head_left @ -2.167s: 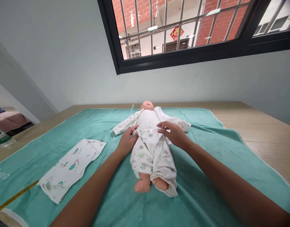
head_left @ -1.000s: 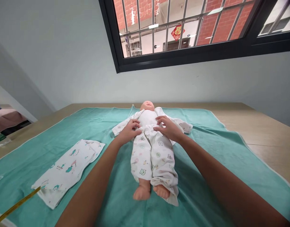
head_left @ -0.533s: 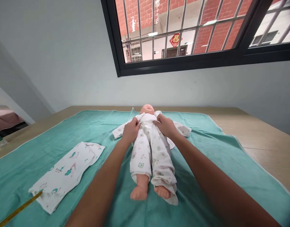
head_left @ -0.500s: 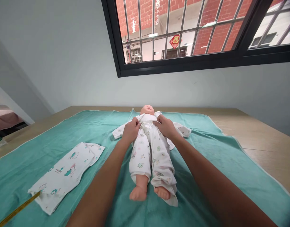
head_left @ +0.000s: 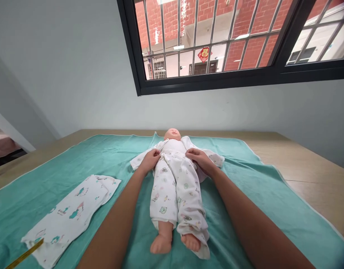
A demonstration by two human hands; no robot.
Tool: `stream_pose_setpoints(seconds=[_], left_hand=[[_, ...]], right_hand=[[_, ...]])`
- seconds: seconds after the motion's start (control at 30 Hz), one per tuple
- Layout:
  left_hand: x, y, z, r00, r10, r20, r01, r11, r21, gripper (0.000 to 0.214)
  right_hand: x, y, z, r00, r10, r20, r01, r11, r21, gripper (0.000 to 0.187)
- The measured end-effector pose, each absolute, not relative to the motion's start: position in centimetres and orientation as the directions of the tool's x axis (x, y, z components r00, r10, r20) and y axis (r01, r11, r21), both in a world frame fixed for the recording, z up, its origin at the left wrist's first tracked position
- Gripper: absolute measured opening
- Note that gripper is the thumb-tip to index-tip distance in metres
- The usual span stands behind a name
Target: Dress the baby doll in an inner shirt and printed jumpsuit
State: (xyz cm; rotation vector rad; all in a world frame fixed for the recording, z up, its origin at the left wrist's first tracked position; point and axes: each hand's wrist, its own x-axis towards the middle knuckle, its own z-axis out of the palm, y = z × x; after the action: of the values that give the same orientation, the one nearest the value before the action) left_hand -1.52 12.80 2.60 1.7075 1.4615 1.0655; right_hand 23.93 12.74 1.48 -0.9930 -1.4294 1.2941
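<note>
A baby doll (head_left: 172, 133) lies on its back, head away from me and bare feet toward me. It wears white printed pants (head_left: 163, 186) and a white printed top (head_left: 218, 156), whose sleeves spread out to both sides. At the left edge of the waistband, the fingers of my left hand (head_left: 150, 161) are pinched on the pants. Opposite, my right hand (head_left: 202, 160) has its thumb and fingers closed at the right side of the waistband; the exact grip is partly hidden. One pant leg bunches around the foot on the right.
A turquoise blanket (head_left: 84, 157) covers much of the wooden table (head_left: 306, 168). On the left lies a folded white printed cloth (head_left: 73, 209), with a yellow measuring tape (head_left: 26, 254) over its near corner. Behind the table is a wall with a barred window (head_left: 205, 87).
The camera view has shifted slightly. My hands have moved a little apart at the doll's waist, and the waistband lies smoother across the belly.
</note>
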Motion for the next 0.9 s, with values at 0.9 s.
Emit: stream_pose_setpoints(seconds=[0.9], left_hand=[[-2.5, 9.7, 3.1, 0.206, 0.977, 0.06, 0.16, -0.094, 0.983, 0.018]], right_hand=[[27.2, 12.7, 1.6, -0.281, 0.949, 0.145, 0.083, 0.175, -0.981, 0.023]])
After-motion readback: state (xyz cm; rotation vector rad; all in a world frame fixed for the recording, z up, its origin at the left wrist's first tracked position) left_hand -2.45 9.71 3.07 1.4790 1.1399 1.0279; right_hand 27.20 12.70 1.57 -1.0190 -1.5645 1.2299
